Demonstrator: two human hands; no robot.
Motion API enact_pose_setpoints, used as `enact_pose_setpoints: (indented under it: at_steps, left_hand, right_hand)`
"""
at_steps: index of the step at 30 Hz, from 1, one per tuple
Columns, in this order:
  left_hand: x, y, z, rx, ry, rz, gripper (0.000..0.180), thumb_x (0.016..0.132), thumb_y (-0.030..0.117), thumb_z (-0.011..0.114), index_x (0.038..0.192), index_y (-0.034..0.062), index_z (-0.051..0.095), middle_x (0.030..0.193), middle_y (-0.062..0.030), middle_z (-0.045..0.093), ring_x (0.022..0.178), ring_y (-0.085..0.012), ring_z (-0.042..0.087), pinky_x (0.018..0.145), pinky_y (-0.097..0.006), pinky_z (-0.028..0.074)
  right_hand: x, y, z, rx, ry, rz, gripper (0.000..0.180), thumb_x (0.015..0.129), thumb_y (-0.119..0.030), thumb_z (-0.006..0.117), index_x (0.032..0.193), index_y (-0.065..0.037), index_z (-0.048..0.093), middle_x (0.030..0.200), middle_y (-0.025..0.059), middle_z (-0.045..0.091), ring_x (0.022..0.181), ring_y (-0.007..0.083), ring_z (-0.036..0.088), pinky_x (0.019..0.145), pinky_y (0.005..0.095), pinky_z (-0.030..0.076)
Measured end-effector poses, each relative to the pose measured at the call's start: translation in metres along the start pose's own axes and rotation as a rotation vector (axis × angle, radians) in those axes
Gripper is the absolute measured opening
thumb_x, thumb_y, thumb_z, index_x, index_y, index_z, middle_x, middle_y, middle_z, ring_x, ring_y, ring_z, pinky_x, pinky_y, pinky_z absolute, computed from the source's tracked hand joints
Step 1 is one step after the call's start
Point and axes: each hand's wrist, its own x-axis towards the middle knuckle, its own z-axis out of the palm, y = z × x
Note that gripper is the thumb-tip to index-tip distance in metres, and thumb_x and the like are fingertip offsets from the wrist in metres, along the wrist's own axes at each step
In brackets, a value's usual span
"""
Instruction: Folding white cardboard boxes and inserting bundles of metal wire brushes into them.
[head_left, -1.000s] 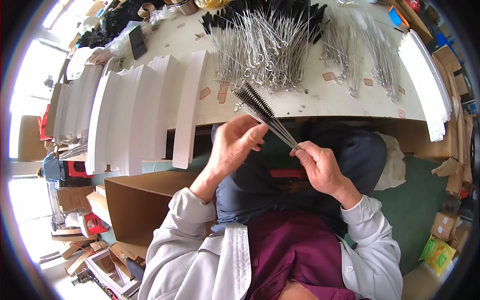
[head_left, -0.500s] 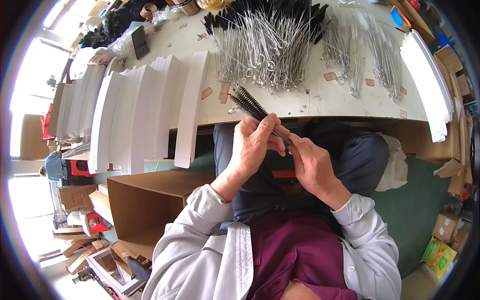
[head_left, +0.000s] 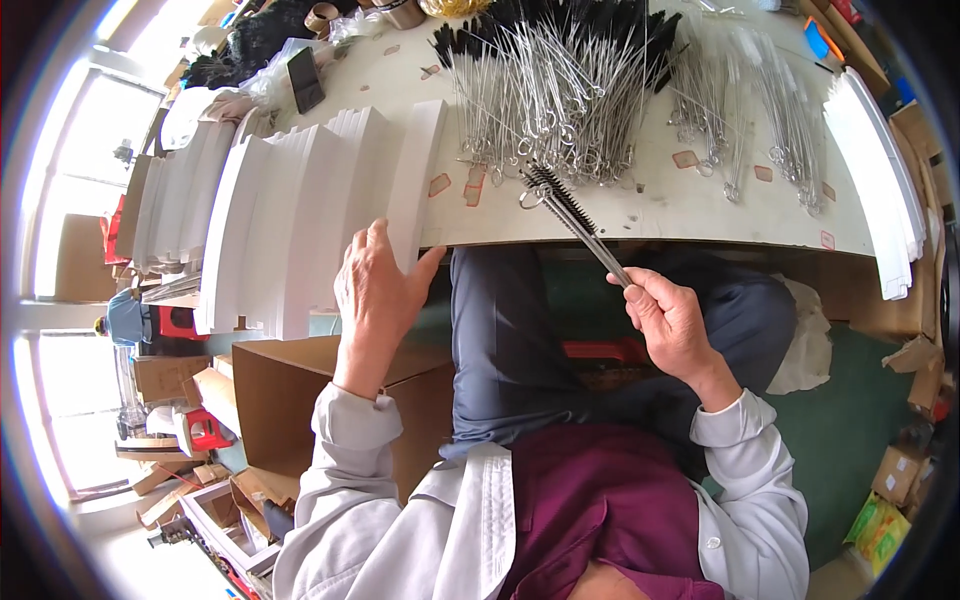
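My right hand [head_left: 668,318] pinches the lower ends of a small bundle of thin wire brushes [head_left: 572,215] with black bristles and metal loops. The bundle slants up and left over the table's front edge. My left hand [head_left: 380,290] is open, its thumb apart from the fingers. It overlaps the near end of a long, narrow white box [head_left: 420,165]; whether it touches the box I cannot tell. Beyond the bundle lies a large pile of similar brushes [head_left: 565,95], loops toward me and black bristles at the far side.
More white boxes [head_left: 300,200] stand in a row at the left. Smaller groups of wire brushes [head_left: 785,130] lie on the right of the table [head_left: 700,215]. White strips [head_left: 880,170] are stacked at its right edge. An open cardboard box [head_left: 300,400] stands below left.
My left hand has let go of the brush bundle and moved left to the white boxes. My right hand now holds the bundle alone, slightly farther right.
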Motion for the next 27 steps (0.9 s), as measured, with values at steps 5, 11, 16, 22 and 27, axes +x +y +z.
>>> enact_pose_setpoints:
  at_steps: [5,11,16,22,27]
  left_hand:
    - [-0.005,-0.017,0.012,0.140,-0.589,-0.323,0.065,0.082,0.035,0.083,0.124,-0.0064,0.055,0.109,-0.0249,0.069,0.097,-0.0408,0.070,0.089,-0.049,0.055]
    - [-0.004,-0.045,0.009,-0.641,-0.506,-0.736,0.031,0.083,0.015,0.070,0.103,-0.0078,0.062,0.079,-0.0151,0.068,0.068,-0.0253,0.069,0.062,-0.038,0.059]
    - [-0.019,-0.040,-0.001,-1.284,-0.342,-0.848,0.035,0.089,0.013,0.065,0.118,-0.0051,0.059,0.082,-0.0149,0.067,0.066,-0.0212,0.067,0.059,-0.036,0.060]
    - [0.006,-0.009,0.006,-1.739,-0.254,-0.678,0.044,0.093,0.010,0.066,0.131,-0.0047,0.050,0.100,-0.0189,0.069,0.081,-0.0247,0.069,0.072,-0.041,0.061]
    - [0.026,0.007,0.021,-1.965,-0.170,-0.703,0.041,0.093,0.009,0.066,0.129,-0.0034,0.050,0.098,-0.0193,0.068,0.082,-0.0262,0.068,0.076,-0.043,0.060]
  right_hand:
    - [0.007,-0.011,-0.010,0.442,-0.230,0.240,0.026,0.110,-0.018,0.052,0.122,0.001,0.065,0.068,-0.0053,0.046,0.055,0.0032,0.038,0.049,0.0205,0.034]
    - [0.007,-0.014,-0.014,0.753,-0.338,0.452,0.030,0.110,-0.021,0.049,0.119,0.004,0.065,0.064,-0.0069,0.040,0.049,0.0010,0.033,0.043,0.0191,0.029]
    - [0.004,-0.011,-0.006,0.635,-0.413,0.478,0.030,0.111,-0.023,0.050,0.116,0.001,0.067,0.062,-0.0091,0.036,0.049,0.0008,0.030,0.044,0.0204,0.026]
    - [0.000,-0.018,0.001,0.495,-0.391,0.436,0.030,0.110,-0.025,0.053,0.111,0.000,0.070,0.060,-0.0099,0.037,0.050,0.0005,0.028,0.045,0.0218,0.023]
    - [-0.010,-0.025,0.000,0.433,-0.375,0.423,0.030,0.109,-0.025,0.054,0.109,0.001,0.070,0.060,-0.0088,0.039,0.051,0.0010,0.029,0.046,0.0221,0.024]
